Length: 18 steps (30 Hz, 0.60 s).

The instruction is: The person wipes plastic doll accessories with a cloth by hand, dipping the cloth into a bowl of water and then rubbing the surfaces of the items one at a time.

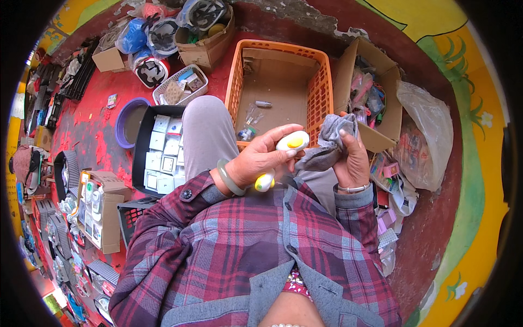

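"What's in your left hand?"

"My left hand (248,162) pinches a white egg-shaped piece (292,140) between thumb and fingers, in front of my chest. It's smooth and rounded, with a bright yellow patch like a yolk on its face."

"And that other one?"

"A second white-and-yellow piece (265,181) sits at 7 o'clock from it, just under my wrist, showing a touch of green. I can't tell whether the two are joined."

"Your right hand?"

"My right hand (354,166) has its fingers closed around a crumpled grey cloth (329,139), at 3 o'clock from the egg-shaped piece. An orange basket (280,46) stands at 12 o'clock, a black tray (139,150) of white boxes at 9."
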Each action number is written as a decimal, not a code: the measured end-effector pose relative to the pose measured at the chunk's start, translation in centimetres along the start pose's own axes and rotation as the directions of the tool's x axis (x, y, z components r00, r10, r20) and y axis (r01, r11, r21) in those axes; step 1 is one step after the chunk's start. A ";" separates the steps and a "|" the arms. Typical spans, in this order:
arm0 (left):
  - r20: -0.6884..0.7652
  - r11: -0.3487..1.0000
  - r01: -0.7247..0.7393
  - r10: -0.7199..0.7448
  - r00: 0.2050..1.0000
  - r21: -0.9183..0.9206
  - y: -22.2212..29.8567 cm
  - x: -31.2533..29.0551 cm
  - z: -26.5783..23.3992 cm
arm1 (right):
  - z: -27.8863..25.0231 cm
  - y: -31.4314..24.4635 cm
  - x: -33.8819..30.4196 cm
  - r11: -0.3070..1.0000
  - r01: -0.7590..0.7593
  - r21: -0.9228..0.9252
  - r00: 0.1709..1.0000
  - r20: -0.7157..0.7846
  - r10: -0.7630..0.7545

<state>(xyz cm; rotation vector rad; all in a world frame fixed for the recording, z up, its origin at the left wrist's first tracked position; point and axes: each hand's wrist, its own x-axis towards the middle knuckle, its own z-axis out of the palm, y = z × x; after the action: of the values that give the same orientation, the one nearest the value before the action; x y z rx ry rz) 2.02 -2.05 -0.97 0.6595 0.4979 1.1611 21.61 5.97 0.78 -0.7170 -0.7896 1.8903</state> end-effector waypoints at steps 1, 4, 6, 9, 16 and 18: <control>-0.010 1.000 -0.006 0.006 1.000 0.004 0.0 0.0 0.2 | 0.3 -0.3 -0.2 0.999 -0.001 -0.037 0.999 0.032 0.002; -0.031 0.999 -0.011 0.012 0.999 0.037 0.0 -0.1 0.4 | 1.3 -0.9 -0.6 0.995 0.008 -0.098 0.997 0.082 0.000; -0.026 0.998 -0.006 0.008 1.000 0.066 0.1 0.0 0.5 | 1.8 -0.9 -0.8 0.995 0.031 -0.094 0.995 0.098 -0.021; -0.012 0.992 0.013 -0.011 1.000 0.123 0.0 0.0 0.5 | 3.2 -0.2 -1.4 0.931 0.162 -0.328 0.985 0.116 -0.130; -0.014 0.959 0.130 -0.130 0.991 0.253 -0.5 -0.2 0.3 | 2.4 2.4 -0.4 0.331 0.615 -0.716 0.788 0.564 -0.246; -0.075 0.930 0.200 -0.185 0.980 0.310 -0.9 -0.2 0.1 | 2.2 3.2 -0.3 0.338 0.590 -0.733 0.807 0.533 -0.254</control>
<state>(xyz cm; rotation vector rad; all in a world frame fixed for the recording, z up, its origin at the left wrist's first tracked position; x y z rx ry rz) 2.59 -2.49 -1.52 0.8419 0.7805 0.9187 18.39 4.04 -0.23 -0.6692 -2.0626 0.9665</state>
